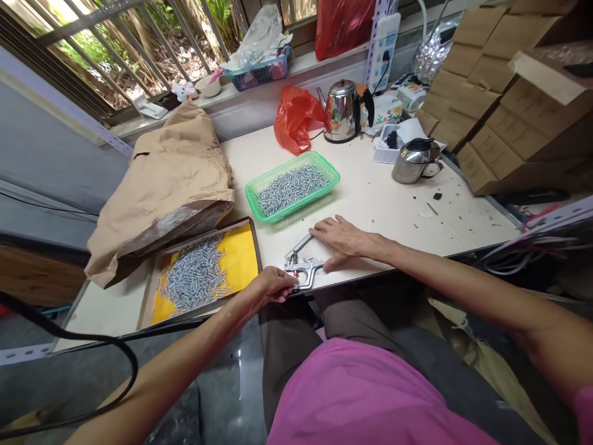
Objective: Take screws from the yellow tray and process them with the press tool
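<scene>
Tabletop (pixel 356 191), pale and flecked with scraps, spreads before me, with a big brown paper sack (pixel 171 173) slumped on its left part. Just in front of the sack lies a shallow tray (pixel 256 247) lined in yellow, and beyond my hands sits a green basket (pixel 278 216). My right hand (pixel 340 241) is open, palm down, fingers loosely spread, the fingertips at the far end of a lever and the thumb beside the frame; that forearm reaches in from the right, low over the table's front edge. My left hand (pixel 277 284) is drawn into a narrow pinch at the near left side of the tool; I cannot tell whether anything sits between the fingertips. Its forearm slants up from the lower left. Between both hands, by the front edge, lies the grey metal hand tool (pixel 306 267). Smallest are the silvery metal pieces (pixel 293 188), heaped in basket and tray alike.
</scene>
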Available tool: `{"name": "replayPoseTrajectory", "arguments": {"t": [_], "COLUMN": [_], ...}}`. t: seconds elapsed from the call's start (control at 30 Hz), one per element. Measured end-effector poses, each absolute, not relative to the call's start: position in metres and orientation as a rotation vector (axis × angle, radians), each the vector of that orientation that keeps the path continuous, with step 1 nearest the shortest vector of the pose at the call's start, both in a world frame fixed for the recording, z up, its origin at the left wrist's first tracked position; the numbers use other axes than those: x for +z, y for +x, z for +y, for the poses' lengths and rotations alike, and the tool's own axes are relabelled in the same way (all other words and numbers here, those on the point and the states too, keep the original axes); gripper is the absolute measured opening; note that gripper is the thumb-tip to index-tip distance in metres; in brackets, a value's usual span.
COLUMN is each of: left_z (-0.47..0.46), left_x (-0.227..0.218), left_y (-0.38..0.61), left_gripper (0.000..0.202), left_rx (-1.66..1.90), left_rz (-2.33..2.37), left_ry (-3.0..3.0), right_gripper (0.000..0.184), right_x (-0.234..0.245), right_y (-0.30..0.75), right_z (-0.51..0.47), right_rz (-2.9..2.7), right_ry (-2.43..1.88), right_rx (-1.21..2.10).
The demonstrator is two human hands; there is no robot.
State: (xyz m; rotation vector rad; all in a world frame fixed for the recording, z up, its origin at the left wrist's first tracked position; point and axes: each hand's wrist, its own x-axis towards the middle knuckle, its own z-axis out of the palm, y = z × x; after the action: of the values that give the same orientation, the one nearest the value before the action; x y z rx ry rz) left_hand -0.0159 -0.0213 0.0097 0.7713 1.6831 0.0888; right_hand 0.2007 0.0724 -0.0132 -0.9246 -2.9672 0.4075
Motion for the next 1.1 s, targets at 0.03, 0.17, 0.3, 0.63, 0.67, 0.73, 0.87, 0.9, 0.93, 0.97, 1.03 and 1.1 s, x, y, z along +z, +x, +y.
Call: {"name": "replayPoseTrajectory", "arguments": {"t": [0.03,0.17,0.3,0.63,0.67,0.73,0.87,0.9,0.93,0.97,1.03,1.1], "left_z": [-0.021,-0.024,-0.027,-0.041,-0.044,-0.048,-0.042,-0.037,-0.031,-0.024,-0.011,-0.001], "left_x": [0.009,0.005,0.004,0.009,0.011,0.015,0.015,0.013,0.010,0.007,0.002,-0.001], "left_y": [-0.017,-0.019,-0.019,-0.018,-0.017,-0.012,0.008,0.012,0.016,0.018,0.020,0.019], "left_gripper": [0.032,0.032,0.038,0.030,0.026,0.020,0.027,0.033,0.041,0.047,0.052,0.052], "left_rx": [0.098,0.153,0.188,0.218,0.220,0.258,0.314,0.291,0.260,0.221,0.126,0.031], "left_rz": [1.681,1.681,1.678,1.737,1.798,1.917,1.791,1.720,1.663,1.621,1.570,1.537], "left_ry": [0.770,0.778,0.785,0.923,1.058,1.447,2.168,2.272,2.344,2.388,2.421,2.439], "right_gripper": [0.092,0.084,0.065,0.045,0.045,0.045,0.045,0.044,0.042,0.042,0.043,0.049], "right_x": [-0.012,-0.006,-0.002,0.003,0.003,0.001,-0.004,-0.004,-0.004,-0.003,-0.002,-0.002], "right_y": [0.200,0.198,0.198,0.202,0.202,0.203,0.203,0.202,0.201,0.200,0.199,0.199], "right_z": [0.072,0.068,0.061,0.045,0.045,0.046,0.043,0.042,0.040,0.038,0.036,0.037], "right_rz": [-2.971,-2.988,-2.982,-2.916,-2.914,-2.920,-2.915,-2.905,-2.896,-2.888,-2.883,-2.888], "right_ry": [-0.930,-0.962,-0.982,-1.064,-1.065,-1.057,-1.016,-1.015,-1.023,-1.037,-1.058,-1.062], "right_rx": [0.385,0.336,0.348,0.458,0.463,0.466,0.422,0.407,0.397,0.392,0.390,0.393]}}
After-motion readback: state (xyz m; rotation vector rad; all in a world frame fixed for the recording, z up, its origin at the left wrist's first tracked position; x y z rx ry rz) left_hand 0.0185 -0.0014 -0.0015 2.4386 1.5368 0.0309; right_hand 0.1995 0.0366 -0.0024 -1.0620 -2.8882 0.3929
